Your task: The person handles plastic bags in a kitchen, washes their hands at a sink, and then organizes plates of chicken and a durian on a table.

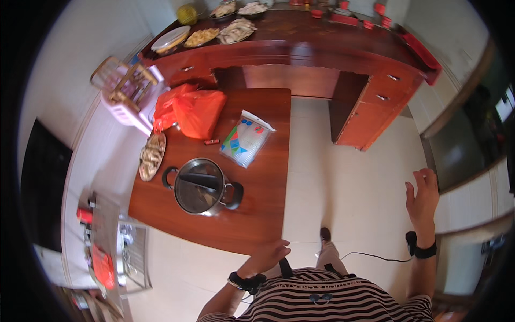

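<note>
My left hand (268,256) hangs by the front right corner of the wooden table (257,209), with nothing visible in it. To the right, my right hand (423,197) is raised over the floor, empty, its thumb and fingers apart. On the table stands a steel pot (200,187) with a glass lid and black side handles. Behind it lie a clear plastic pack (247,139) with coloured print and a small red object (211,141). A red plastic bag (199,110) rests at the back left; an oval plate of food (152,157) sits at the left edge.
A red-brown desk (301,30) along the far wall bears plates of food (236,30) and red cups (317,13). Left of the table, a small chair (128,86) rests on pink plastic stools (120,112). A shelf rack (136,253) stands lower left; a black cable (376,254) appears near my right wrist.
</note>
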A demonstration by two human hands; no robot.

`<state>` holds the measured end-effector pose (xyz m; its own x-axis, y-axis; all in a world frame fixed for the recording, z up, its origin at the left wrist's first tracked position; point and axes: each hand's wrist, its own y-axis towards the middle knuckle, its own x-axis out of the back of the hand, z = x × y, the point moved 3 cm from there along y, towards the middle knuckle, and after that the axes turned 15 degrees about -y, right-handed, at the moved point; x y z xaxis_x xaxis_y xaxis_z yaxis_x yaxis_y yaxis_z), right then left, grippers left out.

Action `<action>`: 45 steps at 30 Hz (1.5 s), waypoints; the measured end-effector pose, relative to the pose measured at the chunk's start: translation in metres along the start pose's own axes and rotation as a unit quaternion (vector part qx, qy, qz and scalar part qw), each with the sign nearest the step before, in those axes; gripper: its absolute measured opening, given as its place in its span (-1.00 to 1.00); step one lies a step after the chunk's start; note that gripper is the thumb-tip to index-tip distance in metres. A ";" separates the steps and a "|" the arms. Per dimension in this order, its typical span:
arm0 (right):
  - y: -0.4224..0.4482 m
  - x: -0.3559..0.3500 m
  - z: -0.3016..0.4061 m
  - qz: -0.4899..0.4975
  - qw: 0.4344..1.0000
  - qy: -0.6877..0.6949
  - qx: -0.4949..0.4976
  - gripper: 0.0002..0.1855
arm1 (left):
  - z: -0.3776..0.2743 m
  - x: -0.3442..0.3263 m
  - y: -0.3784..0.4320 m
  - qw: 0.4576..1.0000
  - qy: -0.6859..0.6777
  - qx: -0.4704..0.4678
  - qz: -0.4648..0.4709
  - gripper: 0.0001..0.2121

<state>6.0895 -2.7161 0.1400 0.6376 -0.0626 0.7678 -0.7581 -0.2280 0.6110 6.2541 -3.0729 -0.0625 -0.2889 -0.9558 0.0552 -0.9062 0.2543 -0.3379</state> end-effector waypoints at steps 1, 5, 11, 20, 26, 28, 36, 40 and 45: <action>0.017 -0.021 -0.017 0.040 0.998 0.048 0.000 -0.86 | -0.014 -0.013 0.011 0.999 0.008 -0.012 -0.037 -0.67; 0.091 -0.073 -0.037 0.115 0.967 0.221 0.048 -0.91 | -0.080 -0.057 0.033 0.991 -0.074 0.000 -0.109 -0.66; 0.215 -0.126 0.021 0.213 0.837 0.500 0.060 -0.86 | -0.168 -0.073 0.068 0.976 -0.087 -0.046 -0.193 -0.66; 0.366 -0.216 0.175 0.191 0.804 0.435 0.357 -0.80 | -0.210 -0.006 0.163 0.934 -0.176 -0.158 -0.268 -0.69; 0.442 -0.160 0.199 0.353 0.692 0.397 0.490 -0.84 | -0.240 0.087 0.220 0.856 -0.265 -0.297 -0.331 -0.54; 0.434 -0.138 0.211 0.336 0.607 0.444 0.568 -0.85 | -0.254 0.112 0.244 0.834 -0.177 -0.350 -0.388 -0.38; 0.434 -0.132 0.303 0.156 0.472 0.505 0.706 -0.92 | -0.290 0.153 0.278 0.828 -0.356 -0.284 -0.329 -0.61; 0.504 -0.138 0.339 0.086 0.479 0.484 0.727 -0.85 | -0.282 0.179 0.295 0.831 -0.246 -0.176 -0.467 -0.71; 0.596 -0.129 0.371 -0.004 0.525 0.440 0.729 -0.88 | -0.257 0.182 0.306 0.765 -0.307 -0.119 -0.553 -0.77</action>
<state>5.6058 -3.2046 0.3338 -0.1563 0.2701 0.9501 0.5632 -0.7658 0.3104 5.8454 -3.1308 0.0854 0.8288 -0.4767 -0.2931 -0.5435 -0.8103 -0.2191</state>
